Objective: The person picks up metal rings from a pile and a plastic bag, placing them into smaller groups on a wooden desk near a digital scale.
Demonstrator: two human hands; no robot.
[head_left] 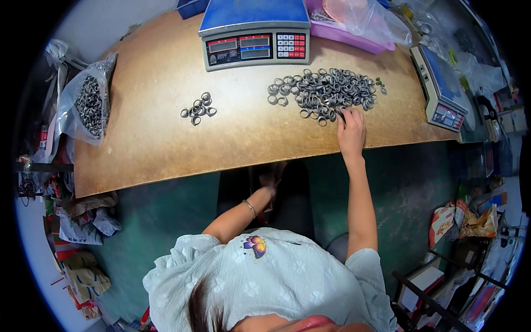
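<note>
A large heap of small grey metal rings (332,88) lies on the right half of the wooden table. My right hand (352,131) reaches to the heap's near edge, its fingers closed on a grey ring there. On the left half of the table sits a smaller group of the same rings (198,108). Below the table's front edge, over my lap, is my left hand (269,181), dim and blurred; its fingers cannot be made out. Beside the heap's right end lie a few small greenish pieces (380,84).
A counting scale (254,33) with a blue top stands at the back of the table (243,133). Beside it is a pink basket (354,36) with plastic bags. Another scale (442,88) stands at the right edge. A clear bag of dark metal parts (89,105) lies at the left.
</note>
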